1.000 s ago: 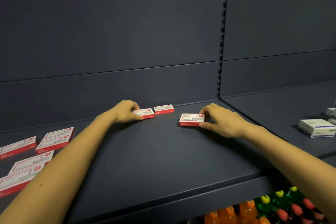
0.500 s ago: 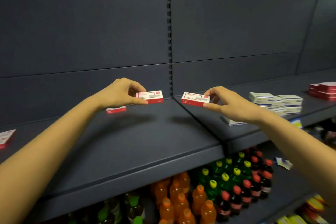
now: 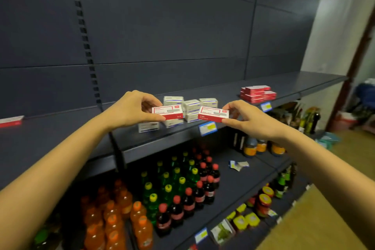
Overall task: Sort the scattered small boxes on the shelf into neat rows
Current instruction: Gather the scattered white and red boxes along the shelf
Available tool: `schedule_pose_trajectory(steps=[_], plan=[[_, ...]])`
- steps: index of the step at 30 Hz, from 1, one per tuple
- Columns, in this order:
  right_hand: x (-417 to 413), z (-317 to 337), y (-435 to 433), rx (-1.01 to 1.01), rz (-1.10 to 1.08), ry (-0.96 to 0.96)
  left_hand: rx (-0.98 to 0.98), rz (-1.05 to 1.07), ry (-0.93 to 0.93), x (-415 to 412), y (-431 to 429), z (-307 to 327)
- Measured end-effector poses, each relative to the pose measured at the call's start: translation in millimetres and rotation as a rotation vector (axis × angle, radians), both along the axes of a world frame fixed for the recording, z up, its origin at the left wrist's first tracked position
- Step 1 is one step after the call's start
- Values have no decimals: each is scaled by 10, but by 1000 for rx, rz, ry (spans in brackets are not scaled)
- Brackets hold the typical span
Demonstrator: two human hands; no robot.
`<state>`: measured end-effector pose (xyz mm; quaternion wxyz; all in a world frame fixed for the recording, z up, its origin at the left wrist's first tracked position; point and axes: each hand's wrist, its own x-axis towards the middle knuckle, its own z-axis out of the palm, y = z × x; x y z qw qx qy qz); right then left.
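The print on the left red-and-white box (image 3: 167,112), pinched in my left hand (image 3: 129,110), and on the right red-and-white box (image 3: 213,114), pinched in my right hand (image 3: 246,119), is too blurred to read. Both partly hide the white boxes (image 3: 191,105) behind. At the shelf's (image 3: 50,130) left end, the picture's edge cuts off a red box (image 3: 11,121). The price tag (image 3: 207,128) on the shelf's front edge is unreadable.

A: What sits where?
B: Left box (image 3: 167,112) and right box (image 3: 214,114) side by side, before the pile of boxes (image 3: 192,104) on the shelf (image 3: 50,132).
A: Around them?
B: A stack (image 3: 258,93) at two o'clock, a lone box (image 3: 11,121) at nine (both on that shelf), bottles (image 3: 176,186) below at six.
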<state>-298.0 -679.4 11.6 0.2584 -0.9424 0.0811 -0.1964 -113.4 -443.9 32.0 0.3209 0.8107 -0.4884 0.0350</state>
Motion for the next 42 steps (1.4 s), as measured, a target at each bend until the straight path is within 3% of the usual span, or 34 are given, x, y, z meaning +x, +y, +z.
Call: schedule_pose_trajectory(steps=[11,26,35,42], plan=[[-624,-81,-1385,-5,-129,31,3,-75,-86,-375,-1693,-118],[-222,28,-3442,-41,-150,-6,-51,-83,-61,-93,-3749,15],[334,25,-4264,-61,-22,-8,-9,75,-30,348,-4452,137],[705,-49,-4747,-47,157,29,151,135,122,680,-4770,26]])
